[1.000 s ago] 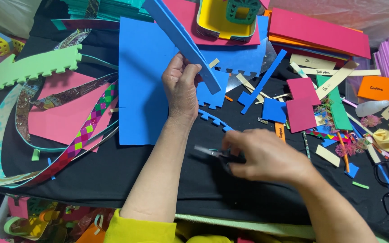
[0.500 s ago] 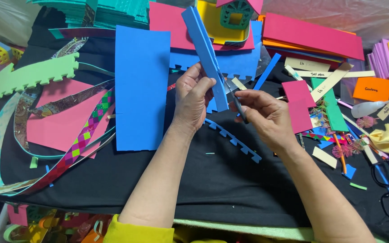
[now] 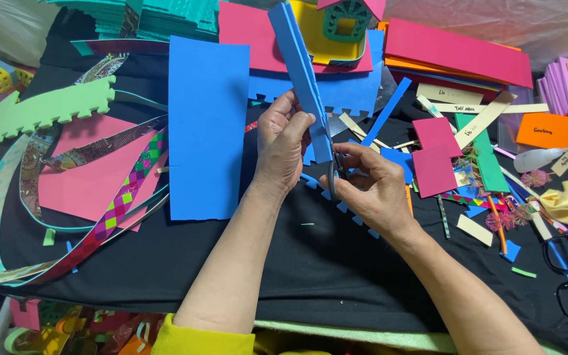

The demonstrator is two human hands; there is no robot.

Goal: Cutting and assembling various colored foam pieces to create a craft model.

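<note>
Left hand: the left hand (image 3: 283,148) pinched the lower end of a long blue foam strip (image 3: 300,72), held upright and tilted above the tabletop (image 3: 310,276).
Right hand: the right hand (image 3: 373,190) was closed around dark scissors (image 3: 334,174), blades at the strip's bottom edge.
Handling: the strip looked light, soft and bendy; best gripped low, close to the blades.
Edges: a notched blue offcut (image 3: 356,220) lay just below.
Room: a blue foam sheet (image 3: 208,125) lay left, pink pieces (image 3: 434,158) right; black cloth nearer the body was more open.

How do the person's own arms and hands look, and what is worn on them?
Both forearms are bare, as are the left hand and the right hand: no gloves, rings, watch or bracelets show. A bright yellow-green fabric sleeve covers the left upper arm, ending near the elbow.
</note>
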